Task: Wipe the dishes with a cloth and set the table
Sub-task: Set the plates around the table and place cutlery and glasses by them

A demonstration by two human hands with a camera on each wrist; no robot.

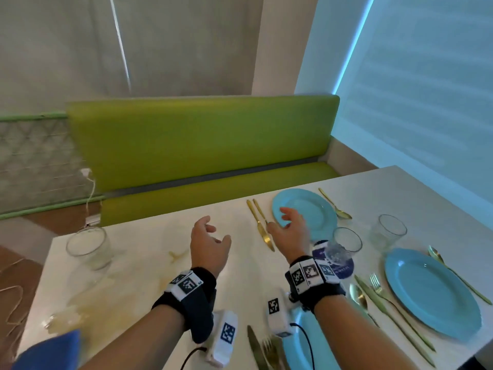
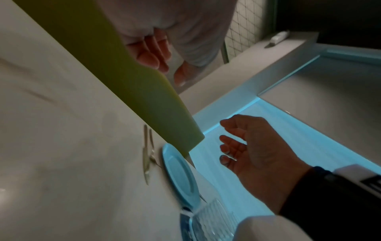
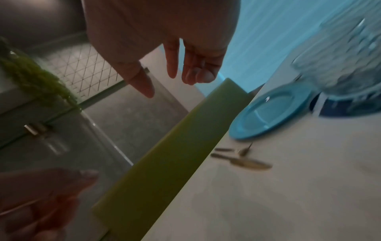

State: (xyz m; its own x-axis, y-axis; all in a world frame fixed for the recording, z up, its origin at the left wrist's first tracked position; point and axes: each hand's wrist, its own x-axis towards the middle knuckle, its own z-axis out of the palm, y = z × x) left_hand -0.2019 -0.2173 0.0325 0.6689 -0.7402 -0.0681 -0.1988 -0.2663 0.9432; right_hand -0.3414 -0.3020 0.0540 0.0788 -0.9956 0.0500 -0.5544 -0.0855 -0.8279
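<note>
Both my hands hover empty above the white table [image 1: 149, 279], fingers loosely curled. My left hand [image 1: 217, 233] is over the bare middle. My right hand [image 1: 280, 221] is just in front of the far blue plate [image 1: 314, 209], beside a gold knife and fork [image 1: 260, 222]. A second blue plate [image 1: 437, 295] lies at the right with gold cutlery [image 1: 381, 297] on both sides. A third plate [image 1: 296, 345] shows under my right wrist. A blue cloth [image 1: 53, 351] sits at the bottom left corner. The left wrist view shows the relaxed fingers [image 2: 152, 55] holding nothing.
A clear glass [image 1: 88, 247] stands at the table's left end. Another glass [image 1: 346, 245] is on a dark blue coaster [image 1: 344, 271], and a third glass [image 1: 390, 231] stands further right. A green bench [image 1: 202, 145] runs behind the table.
</note>
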